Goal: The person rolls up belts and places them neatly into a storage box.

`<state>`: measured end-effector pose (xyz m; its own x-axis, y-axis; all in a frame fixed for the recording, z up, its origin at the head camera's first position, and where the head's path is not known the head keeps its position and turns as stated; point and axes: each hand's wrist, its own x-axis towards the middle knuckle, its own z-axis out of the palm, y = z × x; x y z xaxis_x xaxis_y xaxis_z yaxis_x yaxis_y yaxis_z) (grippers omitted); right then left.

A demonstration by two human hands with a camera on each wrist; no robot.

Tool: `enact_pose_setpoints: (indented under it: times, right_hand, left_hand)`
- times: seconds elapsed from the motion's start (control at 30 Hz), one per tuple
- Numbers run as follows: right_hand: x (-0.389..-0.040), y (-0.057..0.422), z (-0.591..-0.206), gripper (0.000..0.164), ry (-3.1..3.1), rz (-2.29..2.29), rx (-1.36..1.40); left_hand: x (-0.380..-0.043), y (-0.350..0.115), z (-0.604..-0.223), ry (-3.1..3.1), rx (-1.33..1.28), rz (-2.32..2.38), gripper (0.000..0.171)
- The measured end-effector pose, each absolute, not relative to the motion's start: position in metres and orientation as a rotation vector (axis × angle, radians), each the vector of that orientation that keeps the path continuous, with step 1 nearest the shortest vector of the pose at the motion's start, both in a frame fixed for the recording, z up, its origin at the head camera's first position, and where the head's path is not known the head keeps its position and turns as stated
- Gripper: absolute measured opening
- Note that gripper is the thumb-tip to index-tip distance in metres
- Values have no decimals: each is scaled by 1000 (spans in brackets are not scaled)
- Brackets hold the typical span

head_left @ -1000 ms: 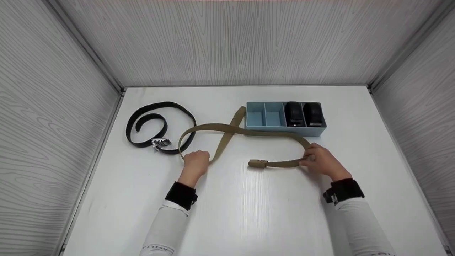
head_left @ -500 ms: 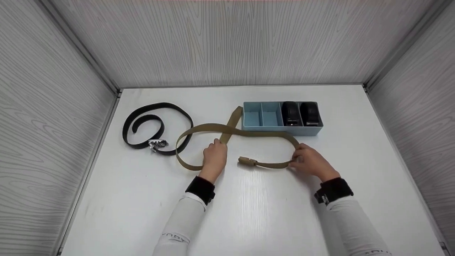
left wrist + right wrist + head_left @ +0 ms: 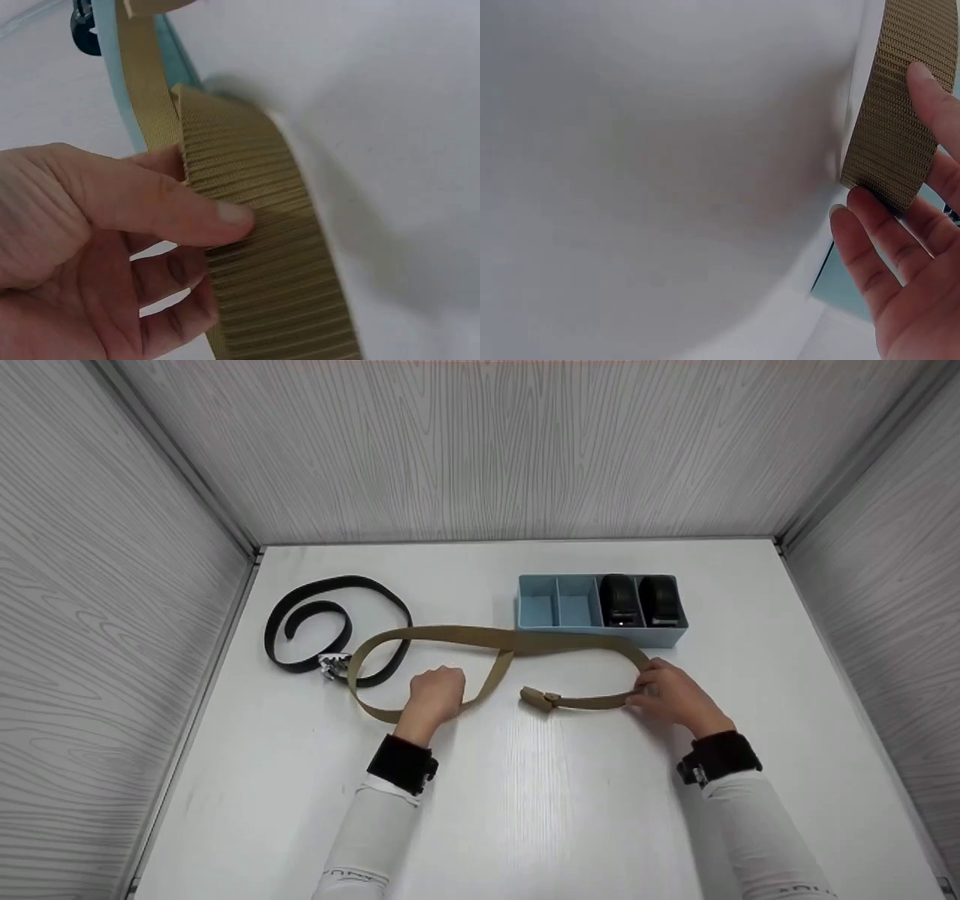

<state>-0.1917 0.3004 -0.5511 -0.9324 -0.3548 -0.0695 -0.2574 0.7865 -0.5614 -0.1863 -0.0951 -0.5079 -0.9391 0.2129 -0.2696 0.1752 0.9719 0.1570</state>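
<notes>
Belt (image 3: 450, 634) of tan webbing, looped over the white table (image 3: 570, 810) near the front of the blue box (image 3: 664, 637), one curve across the loose black belt (image 3: 373, 583). Pinched between thumb and fingers of the left hand (image 3: 433, 696); pinched also in the right hand (image 3: 671, 695), lower fingers loosely spread. Inside the box's right half, coiled black belts (image 3: 619, 598).

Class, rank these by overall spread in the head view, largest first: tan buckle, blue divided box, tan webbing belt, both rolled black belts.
1. Tan webbing belt
2. Blue divided box
3. Left rolled black belt and right rolled black belt: too alike to rank
4. Tan buckle
</notes>
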Motion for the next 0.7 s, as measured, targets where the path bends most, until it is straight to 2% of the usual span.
enact_pose_setpoints:
  times: [0.33, 0.5, 0.7]
  right_hand:
    - [-191, 324, -545, 14, 2811, -792, -255]
    - [-193, 322, -545, 13, 2806, -774, -291]
    - [-191, 314, -545, 16, 2838, -730, -331]
  left_hand:
    - [-180, -105, -513, 2702, 282, 158, 15]
    - [-176, -87, -525, 2755, 383, 218, 8]
    - [-177, -53, -540, 2913, 540, 215, 19]
